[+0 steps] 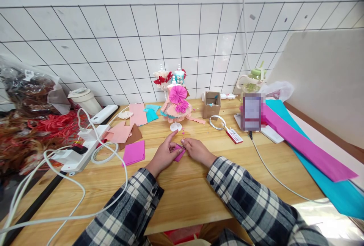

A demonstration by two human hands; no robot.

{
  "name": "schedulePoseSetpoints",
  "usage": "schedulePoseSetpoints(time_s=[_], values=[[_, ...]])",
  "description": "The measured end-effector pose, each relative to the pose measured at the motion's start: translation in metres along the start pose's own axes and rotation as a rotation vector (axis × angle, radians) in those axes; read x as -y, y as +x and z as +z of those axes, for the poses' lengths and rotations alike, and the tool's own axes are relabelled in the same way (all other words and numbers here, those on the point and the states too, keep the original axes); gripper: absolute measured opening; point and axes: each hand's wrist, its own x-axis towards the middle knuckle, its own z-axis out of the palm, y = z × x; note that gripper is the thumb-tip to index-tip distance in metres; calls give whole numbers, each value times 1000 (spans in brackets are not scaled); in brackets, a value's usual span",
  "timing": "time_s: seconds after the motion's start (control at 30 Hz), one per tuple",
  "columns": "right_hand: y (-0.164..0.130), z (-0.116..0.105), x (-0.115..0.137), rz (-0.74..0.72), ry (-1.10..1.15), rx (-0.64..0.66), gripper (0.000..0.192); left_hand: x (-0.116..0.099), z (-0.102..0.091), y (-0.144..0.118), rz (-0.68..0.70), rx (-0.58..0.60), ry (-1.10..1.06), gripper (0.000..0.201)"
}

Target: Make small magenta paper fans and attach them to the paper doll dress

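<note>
A small folded piece of magenta paper [179,156] is pinched between the thumb and fingers of my left hand [166,152], whose index finger points up and forward. My right hand [196,150] is closed at the paper's upper right edge. A thin, dark sliver shows at its fingertips, too small to identify. Just beyond both hands stands a miniature dress form [175,103] on a white round base, in a peach paper dress with magenta pleated rosettes. Tiny magenta scraps lie near its base. Left of my left hand is a stack of magenta paper squares [134,152].
Peach paper [138,114] and turquoise paper [151,115] lie at back left. A power strip [85,149] with looping cables covers the left side. A cardboard box [212,104], tape roll [217,122], phone [252,112] and long magenta sheet [307,143] are on the right.
</note>
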Motion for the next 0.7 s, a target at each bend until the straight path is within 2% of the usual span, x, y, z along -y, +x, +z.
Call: schedulePoseSetpoints(time_s=[0.1,0.2,0.3,0.4,0.47,0.53,0.63,0.7], values=[[-2,-8,0,35,-84,-29,49,1,0,1,-7,-42,15,77],[-2,-20,-2,80,-171,-69,41,3,-4,3,-9,-155,89,72],[-1,-28,-7,36,-173,-104,33,5,-10,4,-7,-240,210,67],[0,-37,-13,0,-156,-235,28,7,-16,3,-8,-279,273,64],[-2,-48,-20,5,-157,-410,30,7,-17,2,4,-279,280,64],[-9,-66,-32,45,-206,-694,37,6,-16,1,18,-260,279,63],[-24,-101,-58,287,-325,-1139,58,4,-13,-1,28,-231,280,63],[-35,-123,-78,489,-367,-1273,80,4,-12,-2,35,-229,283,63]])
